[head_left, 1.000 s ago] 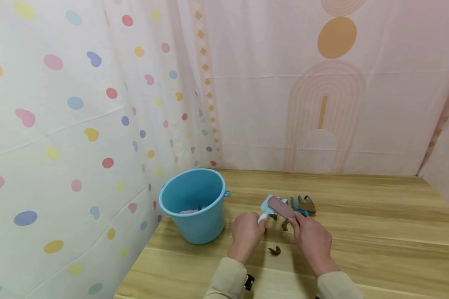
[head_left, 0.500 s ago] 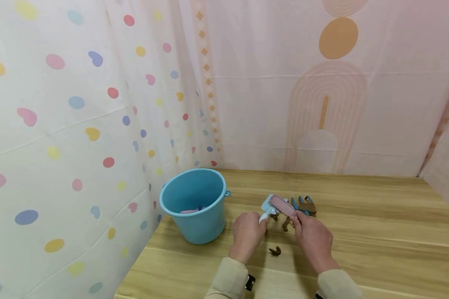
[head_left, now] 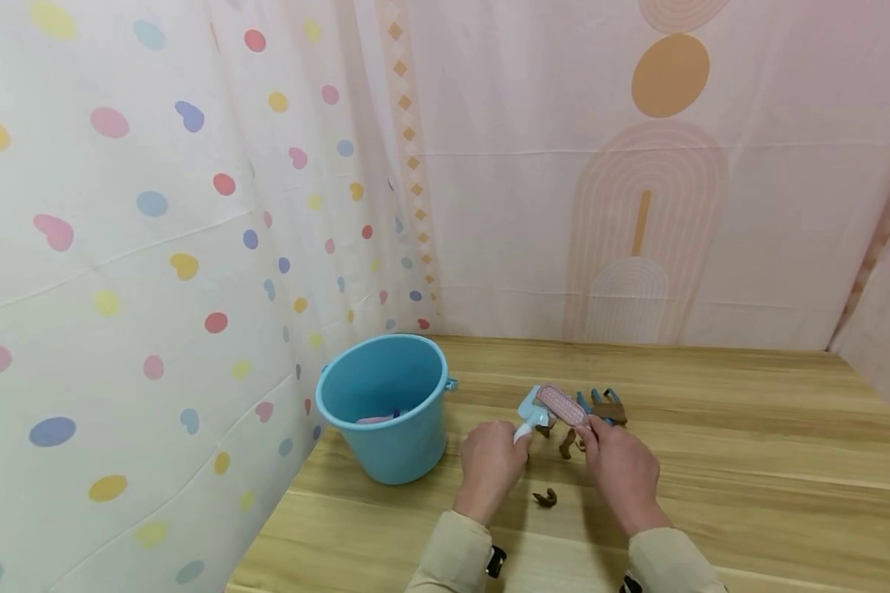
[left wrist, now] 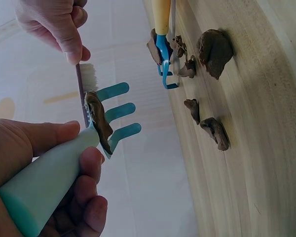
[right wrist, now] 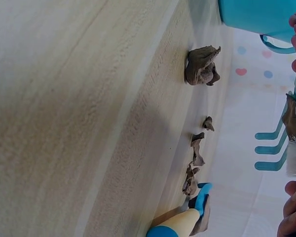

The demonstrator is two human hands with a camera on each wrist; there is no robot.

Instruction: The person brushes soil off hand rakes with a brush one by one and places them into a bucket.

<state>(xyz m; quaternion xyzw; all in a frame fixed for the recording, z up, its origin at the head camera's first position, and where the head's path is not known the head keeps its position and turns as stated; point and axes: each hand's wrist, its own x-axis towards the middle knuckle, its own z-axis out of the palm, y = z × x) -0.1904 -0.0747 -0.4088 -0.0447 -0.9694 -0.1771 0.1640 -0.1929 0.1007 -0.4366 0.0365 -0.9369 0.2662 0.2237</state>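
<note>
My left hand (head_left: pixel 492 461) grips the pale teal handle of a small hand rake (left wrist: pixel 49 177) with three blunt tines. A brown clay-like clump (left wrist: pixel 99 118) sticks to the rake's head. In my right hand (head_left: pixel 623 478) is a pink brush (head_left: pixel 561 404), pinched at its near end. Its white bristles (left wrist: pixel 90 78) touch or nearly touch the rake head beside the clump. Both tools are held above the wooden table, and the left wrist view shows the right fingers (left wrist: pixel 64 32) at the brush's end.
A blue bucket (head_left: pixel 396 453) stands at the left with a few items inside. A second rake (left wrist: pixel 161 47), blue with a wood-coloured handle, lies behind the right hand, brown stuff on it. Several brown lumps (left wrist: pixel 214 52) are scattered on the table (head_left: pixel 749 461). Patterned curtains surround it.
The pink brush has slid slightly to the right over the rake head, and its face has tilted a little. The left hand and rake have barely moved.
</note>
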